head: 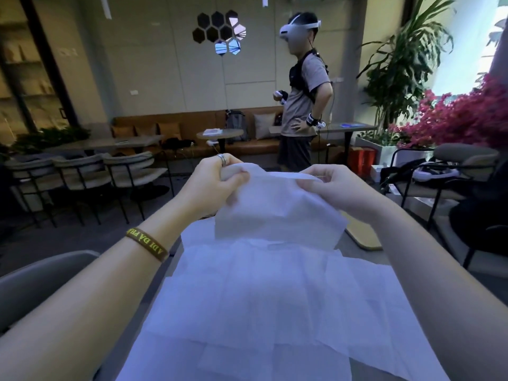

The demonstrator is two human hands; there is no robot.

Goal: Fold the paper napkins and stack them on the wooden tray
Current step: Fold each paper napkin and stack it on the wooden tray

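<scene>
left hand [217, 182] and right hand [339, 188] each pinch the top edge of 1 napkin [275, 213], thumb against fingers, holding it in the air over the far end of the table [364, 261]. it hangs part folded, with a doubled layer and a crease across, not a finished fold yet. below it, loose napkins [261, 303] lie open and overlapping, covering the table from the near edge to about the middle. count unclear, several at least. a rounded corner of what looks like the wooden tray [367, 239] shows at the far right side of the table, just beside the held napkin's lower right corner. most of it is hidden behind the napkin, so cannot tell if any folded ones are stacked on it. judgement: early in the task. the fold of this 1 is under way, it is not yet stacked, and the whole spread lot is left to fold. another person stands in the background, well apart, not involved.
</scene>
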